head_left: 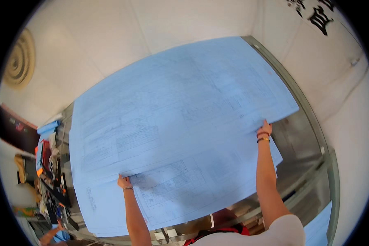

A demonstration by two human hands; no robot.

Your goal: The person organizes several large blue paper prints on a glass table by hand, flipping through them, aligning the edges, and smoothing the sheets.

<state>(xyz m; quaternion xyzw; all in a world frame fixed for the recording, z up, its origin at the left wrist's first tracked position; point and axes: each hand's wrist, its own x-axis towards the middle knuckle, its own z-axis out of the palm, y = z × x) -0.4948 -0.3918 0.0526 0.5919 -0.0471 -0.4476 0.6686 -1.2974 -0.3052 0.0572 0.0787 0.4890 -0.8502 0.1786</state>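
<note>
Large blue drawing sheets (180, 94) with faint plan lines cover a metal-edged table (299, 143). My left hand (124, 182) pinches the near edge of the upper sheet at lower middle, with the printed lower sheet (197, 205) showing beneath it. Farther right, my right hand (264, 128) grips the same edge, wearing thin bands at the wrist. The upper sheet reaches toward the back wall; the lower one extends toward me.
Tools and supplies (49, 168) crowd the table's left end beside a blue roll (48, 126). Another person's arm (49, 233) shows at lower left. White walls (192, 20) enclose the back and right, with black lettering top right. More blue paper (317, 225) lies at lower right.
</note>
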